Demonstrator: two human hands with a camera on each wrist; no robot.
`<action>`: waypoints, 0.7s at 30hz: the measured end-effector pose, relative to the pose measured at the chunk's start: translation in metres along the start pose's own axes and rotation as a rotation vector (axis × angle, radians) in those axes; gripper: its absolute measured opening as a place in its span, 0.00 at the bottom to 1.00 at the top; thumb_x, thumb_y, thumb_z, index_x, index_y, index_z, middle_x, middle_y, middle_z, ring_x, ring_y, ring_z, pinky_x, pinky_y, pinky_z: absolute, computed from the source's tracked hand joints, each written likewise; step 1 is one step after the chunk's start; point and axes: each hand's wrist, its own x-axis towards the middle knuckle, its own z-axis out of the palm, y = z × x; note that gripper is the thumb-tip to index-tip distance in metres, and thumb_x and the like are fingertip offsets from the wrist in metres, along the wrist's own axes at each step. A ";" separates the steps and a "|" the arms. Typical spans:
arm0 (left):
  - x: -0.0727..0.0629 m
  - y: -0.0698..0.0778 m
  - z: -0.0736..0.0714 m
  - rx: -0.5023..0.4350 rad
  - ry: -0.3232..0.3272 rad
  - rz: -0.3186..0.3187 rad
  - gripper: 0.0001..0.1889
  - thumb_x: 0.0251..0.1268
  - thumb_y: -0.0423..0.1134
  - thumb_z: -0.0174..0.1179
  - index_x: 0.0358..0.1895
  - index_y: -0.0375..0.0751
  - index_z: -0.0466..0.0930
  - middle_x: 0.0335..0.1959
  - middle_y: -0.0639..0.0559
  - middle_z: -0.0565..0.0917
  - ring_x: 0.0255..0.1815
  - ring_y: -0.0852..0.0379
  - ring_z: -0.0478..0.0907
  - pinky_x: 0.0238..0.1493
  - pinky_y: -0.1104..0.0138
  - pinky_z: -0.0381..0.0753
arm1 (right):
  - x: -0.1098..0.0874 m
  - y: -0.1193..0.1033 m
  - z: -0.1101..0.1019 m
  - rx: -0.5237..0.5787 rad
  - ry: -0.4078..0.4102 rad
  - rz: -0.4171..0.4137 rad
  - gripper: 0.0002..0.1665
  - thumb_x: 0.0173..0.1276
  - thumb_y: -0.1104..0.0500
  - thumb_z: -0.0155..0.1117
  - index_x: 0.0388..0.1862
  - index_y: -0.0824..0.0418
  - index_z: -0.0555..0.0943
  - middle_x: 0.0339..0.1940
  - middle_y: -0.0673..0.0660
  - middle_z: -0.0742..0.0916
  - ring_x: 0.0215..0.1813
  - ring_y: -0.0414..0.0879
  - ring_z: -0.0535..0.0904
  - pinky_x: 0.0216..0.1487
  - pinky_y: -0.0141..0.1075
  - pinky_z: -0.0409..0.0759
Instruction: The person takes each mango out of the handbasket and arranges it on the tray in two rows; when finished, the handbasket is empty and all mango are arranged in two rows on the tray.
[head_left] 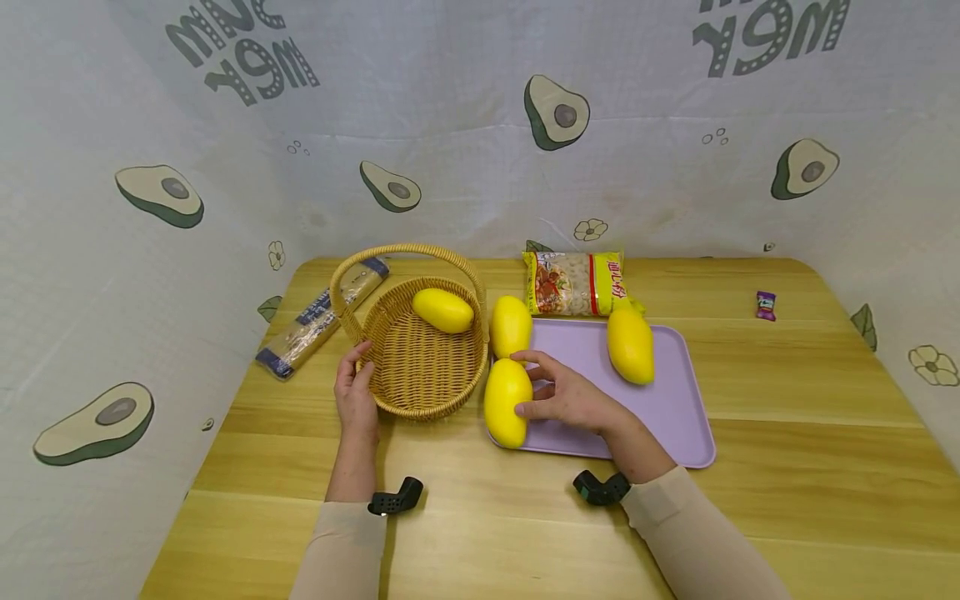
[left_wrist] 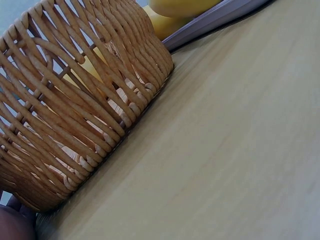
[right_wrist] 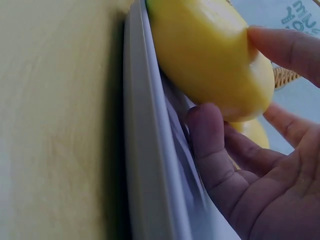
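Observation:
A round wicker basket (head_left: 427, 367) with an arched handle stands left of centre, one yellow mango (head_left: 442, 311) inside. My left hand (head_left: 357, 392) holds the basket's left side near the handle's base; in the left wrist view only a bit of it shows at the lower left. With thumb and fingers spread around it, my right hand (head_left: 566, 396) grips another mango (head_left: 507, 404) at the near left corner of the lilac tray (head_left: 675, 425). Behind that one lies a mango (head_left: 512, 325), and a further mango (head_left: 630, 346) rests on the tray's right part.
A yellow-and-red food packet (head_left: 573, 283) lies behind the tray. Left of the basket is a long clear packet with blue ends (head_left: 322, 321). A small purple wrapped candy (head_left: 766, 305) sits at the far right. A patterned cloth (head_left: 465, 125) hangs around the wooden table (head_left: 480, 517).

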 end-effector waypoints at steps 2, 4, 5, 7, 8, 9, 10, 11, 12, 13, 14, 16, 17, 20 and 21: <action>0.000 0.000 0.000 0.003 0.000 -0.005 0.18 0.78 0.32 0.45 0.65 0.39 0.76 0.77 0.45 0.65 0.85 0.51 0.48 0.83 0.51 0.45 | 0.000 0.001 -0.001 0.007 -0.006 0.001 0.48 0.64 0.55 0.75 0.79 0.50 0.62 0.69 0.72 0.71 0.56 0.59 0.81 0.46 0.41 0.83; 0.000 0.001 0.000 0.003 0.000 -0.007 0.18 0.78 0.32 0.45 0.65 0.39 0.76 0.77 0.45 0.65 0.84 0.51 0.49 0.83 0.51 0.45 | -0.001 0.001 -0.001 0.018 -0.012 -0.004 0.48 0.64 0.55 0.74 0.79 0.52 0.61 0.69 0.73 0.70 0.54 0.57 0.82 0.45 0.41 0.83; 0.000 0.001 0.000 0.003 0.000 -0.008 0.18 0.78 0.32 0.45 0.65 0.39 0.76 0.77 0.45 0.65 0.84 0.51 0.49 0.83 0.51 0.45 | -0.001 0.001 -0.001 0.027 -0.012 -0.004 0.47 0.65 0.55 0.74 0.79 0.53 0.62 0.69 0.73 0.70 0.52 0.56 0.82 0.45 0.41 0.83; -0.001 0.001 0.000 0.001 0.000 -0.009 0.18 0.78 0.32 0.45 0.65 0.40 0.76 0.76 0.45 0.65 0.84 0.51 0.48 0.83 0.51 0.45 | 0.000 0.000 0.000 0.035 -0.003 -0.008 0.47 0.65 0.54 0.74 0.79 0.54 0.62 0.69 0.72 0.70 0.49 0.53 0.84 0.45 0.42 0.84; -0.001 0.001 0.000 0.000 -0.001 -0.008 0.18 0.78 0.32 0.45 0.65 0.40 0.76 0.76 0.45 0.65 0.84 0.51 0.48 0.83 0.51 0.45 | 0.000 0.000 0.000 0.034 0.005 -0.008 0.46 0.66 0.53 0.74 0.78 0.55 0.62 0.69 0.72 0.70 0.48 0.52 0.84 0.45 0.42 0.85; -0.001 0.001 0.000 0.001 -0.001 -0.007 0.18 0.78 0.32 0.45 0.64 0.40 0.76 0.77 0.45 0.65 0.85 0.51 0.48 0.83 0.51 0.45 | 0.000 -0.001 0.001 0.029 0.017 -0.007 0.46 0.66 0.52 0.73 0.78 0.55 0.63 0.68 0.72 0.71 0.47 0.51 0.85 0.44 0.42 0.85; 0.000 0.001 0.000 0.000 -0.001 -0.006 0.18 0.78 0.32 0.45 0.64 0.40 0.76 0.77 0.45 0.65 0.85 0.51 0.48 0.83 0.51 0.44 | 0.001 -0.001 0.002 0.026 0.031 -0.004 0.45 0.66 0.51 0.73 0.78 0.55 0.63 0.68 0.72 0.71 0.46 0.50 0.85 0.44 0.42 0.86; 0.000 0.001 0.000 -0.001 -0.001 -0.004 0.18 0.78 0.32 0.45 0.64 0.40 0.76 0.77 0.45 0.65 0.85 0.51 0.48 0.83 0.51 0.45 | 0.001 -0.002 0.003 0.019 0.045 0.001 0.44 0.67 0.51 0.73 0.77 0.55 0.64 0.67 0.72 0.72 0.45 0.50 0.85 0.44 0.42 0.86; 0.000 0.001 0.000 -0.001 0.000 -0.003 0.18 0.78 0.32 0.45 0.64 0.40 0.76 0.77 0.45 0.65 0.85 0.51 0.48 0.83 0.51 0.45 | 0.001 -0.002 0.004 0.010 0.062 0.008 0.44 0.67 0.50 0.73 0.77 0.55 0.65 0.67 0.72 0.73 0.44 0.49 0.85 0.44 0.42 0.86; 0.000 0.000 0.001 -0.002 0.002 -0.001 0.18 0.78 0.32 0.45 0.64 0.40 0.76 0.76 0.45 0.65 0.85 0.51 0.48 0.83 0.51 0.45 | 0.002 -0.003 0.005 0.001 0.075 0.015 0.43 0.67 0.50 0.72 0.77 0.55 0.65 0.66 0.72 0.73 0.43 0.49 0.85 0.43 0.42 0.86; 0.000 0.000 0.001 -0.002 0.003 0.001 0.18 0.78 0.31 0.46 0.64 0.40 0.76 0.76 0.45 0.66 0.85 0.51 0.48 0.83 0.51 0.45 | 0.002 -0.003 0.005 -0.001 0.086 0.022 0.42 0.67 0.51 0.72 0.76 0.55 0.66 0.65 0.72 0.74 0.43 0.50 0.85 0.43 0.42 0.86; 0.001 0.000 0.001 -0.004 0.007 0.004 0.18 0.78 0.31 0.46 0.64 0.39 0.76 0.76 0.45 0.66 0.84 0.51 0.49 0.83 0.52 0.45 | 0.002 -0.004 0.005 -0.002 0.100 0.035 0.41 0.67 0.51 0.72 0.76 0.55 0.67 0.63 0.71 0.74 0.42 0.50 0.84 0.43 0.42 0.86; 0.001 0.000 0.001 -0.004 0.009 0.005 0.18 0.77 0.31 0.46 0.64 0.39 0.76 0.76 0.45 0.67 0.84 0.51 0.49 0.83 0.52 0.45 | 0.002 -0.004 0.005 -0.005 0.104 0.040 0.41 0.67 0.52 0.72 0.76 0.55 0.67 0.63 0.70 0.74 0.42 0.50 0.83 0.43 0.42 0.86; 0.001 0.000 0.001 -0.006 0.009 0.007 0.18 0.77 0.31 0.46 0.64 0.38 0.76 0.76 0.44 0.67 0.84 0.51 0.49 0.83 0.52 0.45 | 0.003 -0.004 0.004 -0.014 0.105 0.048 0.41 0.67 0.51 0.72 0.76 0.54 0.67 0.63 0.70 0.75 0.42 0.51 0.82 0.42 0.42 0.86; 0.001 -0.001 0.001 -0.006 0.008 0.006 0.18 0.77 0.31 0.46 0.64 0.39 0.76 0.76 0.44 0.66 0.84 0.51 0.49 0.83 0.52 0.45 | 0.003 -0.004 0.003 -0.019 0.104 0.051 0.41 0.67 0.51 0.73 0.76 0.54 0.67 0.63 0.70 0.75 0.42 0.51 0.81 0.42 0.42 0.86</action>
